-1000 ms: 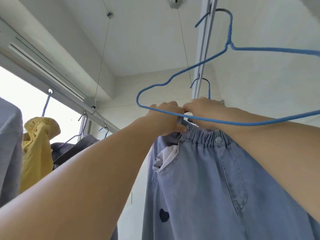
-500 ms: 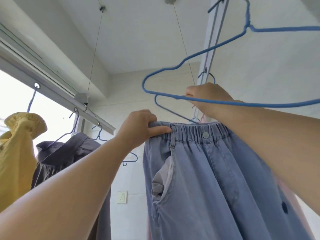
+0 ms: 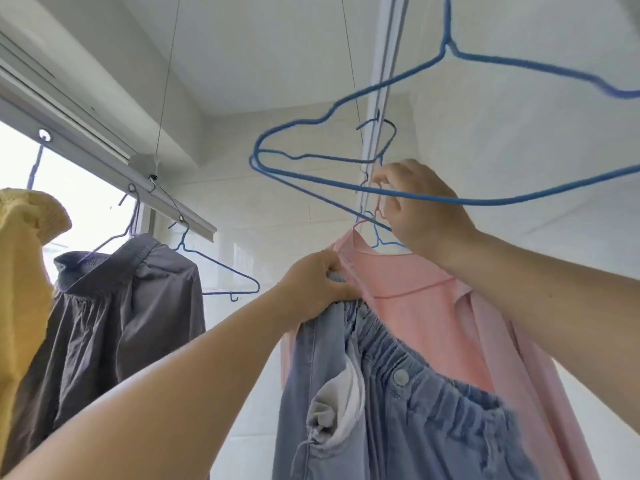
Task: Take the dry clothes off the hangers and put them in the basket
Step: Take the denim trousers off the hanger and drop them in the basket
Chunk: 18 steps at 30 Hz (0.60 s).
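Left hand (image 3: 317, 285) is up at the waistband of the jeans (image 3: 391, 403), fingers curled tight round the gathered elastic, gripping it just below the pink top (image 3: 426, 306). The jeans hang down from that fist, waistband bunched and tilted, a white pocket lining (image 3: 332, 410) turned out on the near side and a pale button (image 3: 401, 376) showing on the band.

Right hand (image 3: 420, 209) is higher, just above the pink top's collar, fingers bent and pinching at the thin wire of a hanger there; which wire it has exactly is hard to tell, because several cross at that spot. A large blue hanger (image 3: 346, 109) hangs closest to the camera, its lower bar running in front of the right hand's knuckles. A smaller blue hanger (image 3: 311, 156) sits behind it, hooked on the white drying rail (image 3: 384, 81) overhead.

The pink top sits on a pink hanger (image 3: 363, 221), right behind the jeans and touching them.

Left of the jeans, well apart, a grey garment (image 3: 114, 306) hangs from a hanger on a second rail (image 3: 104, 161) by the window. An empty blue hanger (image 3: 221, 268) hangs between the grey garment and the left hand. A yellow garment (image 3: 20, 271) hangs at the far left edge, just beside the grey one.
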Each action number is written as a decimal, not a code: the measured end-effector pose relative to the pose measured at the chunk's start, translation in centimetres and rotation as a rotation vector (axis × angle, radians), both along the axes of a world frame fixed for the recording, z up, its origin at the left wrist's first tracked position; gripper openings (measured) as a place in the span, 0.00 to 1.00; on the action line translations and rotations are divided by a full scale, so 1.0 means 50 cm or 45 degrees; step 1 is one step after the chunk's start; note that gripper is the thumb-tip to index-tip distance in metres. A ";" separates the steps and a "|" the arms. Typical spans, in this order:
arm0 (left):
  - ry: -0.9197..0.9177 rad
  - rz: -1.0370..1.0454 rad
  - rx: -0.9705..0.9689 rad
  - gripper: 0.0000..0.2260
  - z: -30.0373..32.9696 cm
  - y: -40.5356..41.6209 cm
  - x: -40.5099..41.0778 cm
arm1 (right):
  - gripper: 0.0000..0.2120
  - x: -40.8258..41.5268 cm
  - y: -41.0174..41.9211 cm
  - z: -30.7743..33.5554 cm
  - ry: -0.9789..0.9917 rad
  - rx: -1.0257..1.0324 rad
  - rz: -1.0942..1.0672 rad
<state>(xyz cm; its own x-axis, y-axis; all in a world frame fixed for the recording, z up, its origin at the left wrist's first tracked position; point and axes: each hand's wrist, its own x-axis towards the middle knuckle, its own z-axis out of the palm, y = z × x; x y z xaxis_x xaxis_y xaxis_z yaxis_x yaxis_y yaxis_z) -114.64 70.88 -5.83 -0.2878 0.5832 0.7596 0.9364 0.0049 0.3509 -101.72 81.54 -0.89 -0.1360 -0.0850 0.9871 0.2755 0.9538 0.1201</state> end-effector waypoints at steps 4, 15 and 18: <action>-0.026 -0.029 -0.059 0.17 -0.051 0.023 0.025 | 0.14 0.011 0.023 -0.099 -0.199 -0.012 0.096; -0.168 0.069 -0.117 0.14 -0.103 -0.027 0.057 | 0.12 0.017 0.020 -0.307 -1.050 -0.774 0.551; -0.130 0.141 -0.128 0.14 -0.105 -0.044 0.075 | 0.07 0.036 -0.001 -0.331 -1.249 -0.740 0.695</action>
<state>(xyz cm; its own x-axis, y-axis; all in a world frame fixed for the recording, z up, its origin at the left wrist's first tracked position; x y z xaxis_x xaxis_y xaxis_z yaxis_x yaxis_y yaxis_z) -110.91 68.66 -11.09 -0.4272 0.6152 0.6625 0.8876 0.1458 0.4370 -99.90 81.48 -17.46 -0.9144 0.0503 0.4017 -0.1368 0.8955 -0.4235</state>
